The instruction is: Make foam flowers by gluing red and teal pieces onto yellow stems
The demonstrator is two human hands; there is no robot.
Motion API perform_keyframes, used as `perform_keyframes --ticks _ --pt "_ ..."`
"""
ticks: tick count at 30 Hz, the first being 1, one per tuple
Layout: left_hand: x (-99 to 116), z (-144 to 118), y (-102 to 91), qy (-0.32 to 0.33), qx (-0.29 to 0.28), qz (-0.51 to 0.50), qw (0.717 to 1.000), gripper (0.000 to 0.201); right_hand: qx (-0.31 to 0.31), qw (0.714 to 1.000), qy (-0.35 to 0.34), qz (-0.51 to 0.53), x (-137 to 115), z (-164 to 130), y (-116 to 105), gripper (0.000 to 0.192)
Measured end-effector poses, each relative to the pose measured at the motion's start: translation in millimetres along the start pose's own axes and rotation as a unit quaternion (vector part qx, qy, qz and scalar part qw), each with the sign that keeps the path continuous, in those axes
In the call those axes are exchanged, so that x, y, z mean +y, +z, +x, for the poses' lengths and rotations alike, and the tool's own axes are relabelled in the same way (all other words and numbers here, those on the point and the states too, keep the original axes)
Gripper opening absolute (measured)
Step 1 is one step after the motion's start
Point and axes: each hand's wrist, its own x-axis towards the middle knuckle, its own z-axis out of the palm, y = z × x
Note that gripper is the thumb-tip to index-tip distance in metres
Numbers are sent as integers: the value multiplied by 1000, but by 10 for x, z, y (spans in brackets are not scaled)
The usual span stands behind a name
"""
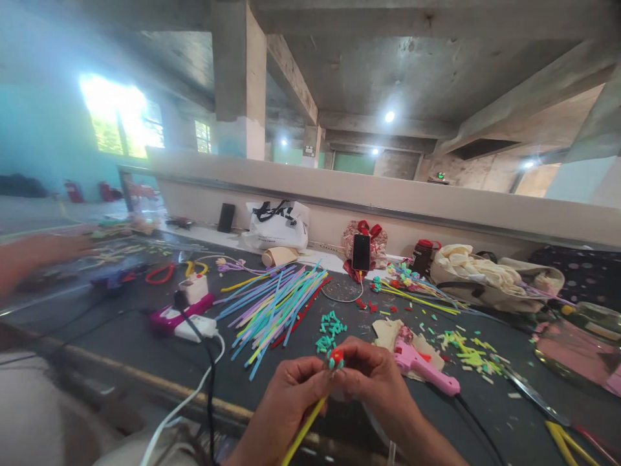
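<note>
Both hands are up close, working one little piece together. The left hand [286,391] pinches a yellow stick [305,428] near its top, fingers closed on it. The right hand [376,378] has its fingertips clamped on the red-and-teal bead cluster [336,358] sitting at the stick's tip. This looks like the seating step; next it likely calls for a steady push or a dab of glue. Just right of the right fingers lies the pink glue gun [423,367]. Beyond the fingertips, teal bits [330,329], then the fan of coloured sticks [276,304] further off.
</note>
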Motion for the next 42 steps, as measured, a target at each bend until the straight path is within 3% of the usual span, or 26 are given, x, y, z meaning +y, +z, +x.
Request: perform_keyframes --ticks 6,9,14,18,22,26,29,35,40,42 --pt "-42 64 -116 18 34 -144 989 20 3 999 40 35 55 8 -11 44" --pt "1 83 -203 38 57 -209 976 15 8 998 67 16 190 14 63 32" --pt "57 58 -233 80 92 -246 962 13 -46 997 58 27 355 83 340 35" --pt "67 45 -210 72 68 -277 956 13 -45 998 42 -3 298 137 440 32" --pt "66 34 -207 65 -10 -260 963 18 31 990 -25 -134 195 96 398 30" --pt "25 36 -209 34 -90 -196 976 29 98 975 -67 -189 145 5 354 29" --pt "12 54 -218 14 -65 -135 989 31 111 974 -53 -191 114 -55 315 29" --pt "59 95 -283 23 4 6 1000 21 106 989 74 -74 2 -135 216 31" --pt "58 101 -306 45 42 -55 997 38 120 976 20 -182 49 -148 252 26" --pt "71 94 -313 56 38 -111 992 35 121 962 -10 -246 104 -147 284 25"
